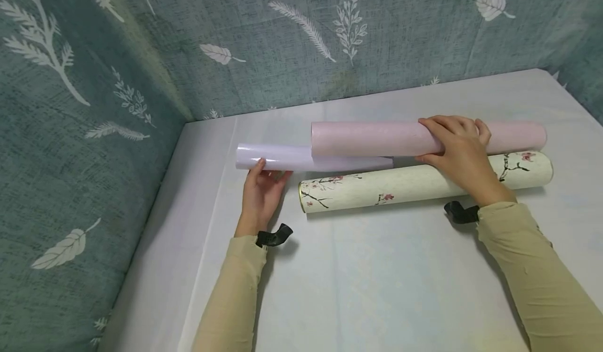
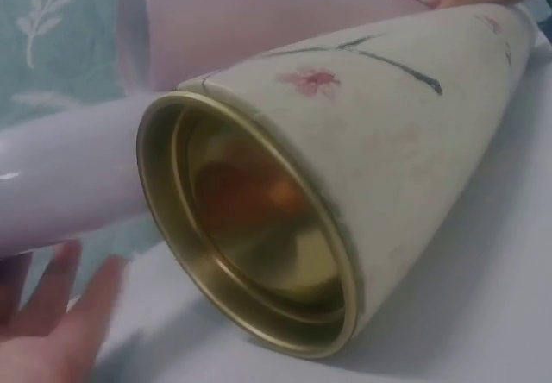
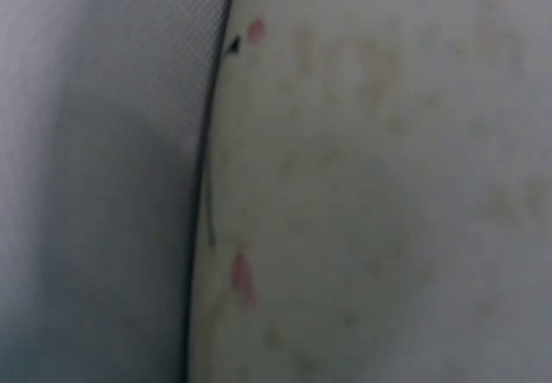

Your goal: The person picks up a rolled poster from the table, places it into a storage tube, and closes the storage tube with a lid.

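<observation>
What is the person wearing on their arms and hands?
Both arms are covered to the wrist by close-fitting beige long sleeves: the left sleeve and the right sleeve. A black strap sticks out at each wrist, one on the left and one on the right. The left hand and right hand are bare, without gloves.

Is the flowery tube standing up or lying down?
Lying down. The flowery tube rests on its side on the white table, its gold open end facing sideways.

The right hand grips a pink roll lying on the white table; the left hand touches the glossy white sheet sticking out of it. A cream flowered tube lies just beside the roll, nearer the person.
</observation>
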The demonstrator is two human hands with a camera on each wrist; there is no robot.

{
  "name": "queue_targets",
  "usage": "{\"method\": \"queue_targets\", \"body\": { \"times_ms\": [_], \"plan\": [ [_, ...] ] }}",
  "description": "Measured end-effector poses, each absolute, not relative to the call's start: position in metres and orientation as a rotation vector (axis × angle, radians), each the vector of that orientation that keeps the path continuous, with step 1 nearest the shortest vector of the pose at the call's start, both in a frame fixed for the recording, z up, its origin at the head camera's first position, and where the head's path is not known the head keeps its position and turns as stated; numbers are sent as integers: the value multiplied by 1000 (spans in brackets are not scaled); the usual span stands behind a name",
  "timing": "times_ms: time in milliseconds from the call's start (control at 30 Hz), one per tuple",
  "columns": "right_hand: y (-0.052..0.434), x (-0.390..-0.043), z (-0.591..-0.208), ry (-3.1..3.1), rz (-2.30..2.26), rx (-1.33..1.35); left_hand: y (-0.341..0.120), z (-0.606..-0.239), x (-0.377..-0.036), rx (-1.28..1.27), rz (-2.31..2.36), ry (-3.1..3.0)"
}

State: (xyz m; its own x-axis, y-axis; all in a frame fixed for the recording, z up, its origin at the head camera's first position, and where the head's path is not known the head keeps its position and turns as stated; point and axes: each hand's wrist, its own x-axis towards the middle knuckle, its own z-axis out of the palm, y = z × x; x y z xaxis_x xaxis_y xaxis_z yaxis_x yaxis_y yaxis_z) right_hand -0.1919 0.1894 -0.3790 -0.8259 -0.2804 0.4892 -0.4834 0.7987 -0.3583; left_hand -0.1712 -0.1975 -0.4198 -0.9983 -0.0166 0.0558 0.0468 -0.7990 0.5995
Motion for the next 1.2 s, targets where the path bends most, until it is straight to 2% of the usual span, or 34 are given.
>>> {"method": "queue_targets", "body": {
  "times_ms": [733, 1200],
  "plan": [
    [189, -192, -378, -2611, 660, 556, -190, -419, -170, -13, -2907, -1071],
    [190, -191, -378, -2601, 656, 555, -196, -422, -170, -10, -2986, -861]
  ]
}}
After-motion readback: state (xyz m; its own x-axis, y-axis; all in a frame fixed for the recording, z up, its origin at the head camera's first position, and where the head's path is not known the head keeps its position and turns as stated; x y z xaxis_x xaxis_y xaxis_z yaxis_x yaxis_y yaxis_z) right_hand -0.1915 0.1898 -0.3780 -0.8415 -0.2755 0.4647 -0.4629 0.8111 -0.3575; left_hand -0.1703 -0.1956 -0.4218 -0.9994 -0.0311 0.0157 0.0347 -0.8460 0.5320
